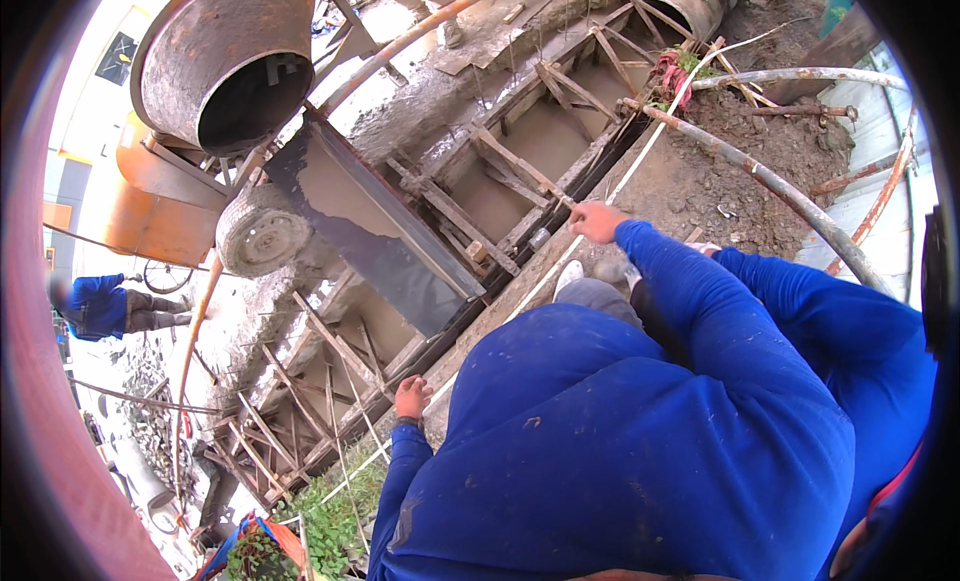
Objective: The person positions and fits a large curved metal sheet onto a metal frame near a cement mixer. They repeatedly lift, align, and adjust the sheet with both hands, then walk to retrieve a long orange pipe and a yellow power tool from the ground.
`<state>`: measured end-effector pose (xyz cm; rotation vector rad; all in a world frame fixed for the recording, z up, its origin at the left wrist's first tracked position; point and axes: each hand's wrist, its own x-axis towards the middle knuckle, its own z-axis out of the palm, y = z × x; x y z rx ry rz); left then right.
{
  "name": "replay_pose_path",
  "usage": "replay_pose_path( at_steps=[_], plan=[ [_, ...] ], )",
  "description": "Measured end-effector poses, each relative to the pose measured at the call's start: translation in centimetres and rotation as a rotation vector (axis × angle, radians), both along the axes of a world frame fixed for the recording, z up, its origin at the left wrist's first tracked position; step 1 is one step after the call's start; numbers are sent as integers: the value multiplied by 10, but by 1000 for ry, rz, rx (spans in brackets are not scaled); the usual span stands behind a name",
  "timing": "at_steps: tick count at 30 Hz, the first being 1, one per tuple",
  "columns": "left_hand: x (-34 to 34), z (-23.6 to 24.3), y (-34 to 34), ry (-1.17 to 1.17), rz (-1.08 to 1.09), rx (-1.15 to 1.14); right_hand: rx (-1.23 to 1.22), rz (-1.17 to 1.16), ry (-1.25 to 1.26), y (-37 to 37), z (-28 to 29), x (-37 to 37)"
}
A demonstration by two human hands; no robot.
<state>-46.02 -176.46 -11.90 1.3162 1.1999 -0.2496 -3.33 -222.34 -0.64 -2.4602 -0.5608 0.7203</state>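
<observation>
My left hand (412, 396) hangs beside the near edge of a timber-braced trench, its fingers curled in with nothing visible in them. A dark band circles that wrist. Farther out to the right, my right hand (598, 222) reaches over the trench edge with its fingers closed. It meets the near end of a wooden strut (520, 165); whether it grips the strut or only overlaps it in view is hidden. Between my hands, a dark metal chute (425, 284) with wet grey slurry (345, 186) on it lies across the trench.
A rusty mixer drum (215, 41) and its tyre (262, 231) stand at the far left. Rusty pipes (770, 181) curve over soil at right. Another person's blue sleeve (830, 311) is close at my right. A person in blue (98, 309) is at far left.
</observation>
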Motion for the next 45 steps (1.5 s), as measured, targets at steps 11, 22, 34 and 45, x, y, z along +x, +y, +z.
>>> replay_pose_path(
  at_steps=[11, 22, 34, 45],
  plan=[
    [47, -13, -5, -15, -100, -3, -277, -378, -115, -189, 51, 76],
    [177, 15, -53, 18, -239, 36, -505, -611, -255, -348, 64, 134],
    [451, 76, -155, -155, -576, 260, -654, -698, -12, -440, 30, 193],
    [522, 44, -171, 102, -839, 256, -610, -831, 36, -416, 44, 203]
  ],
)
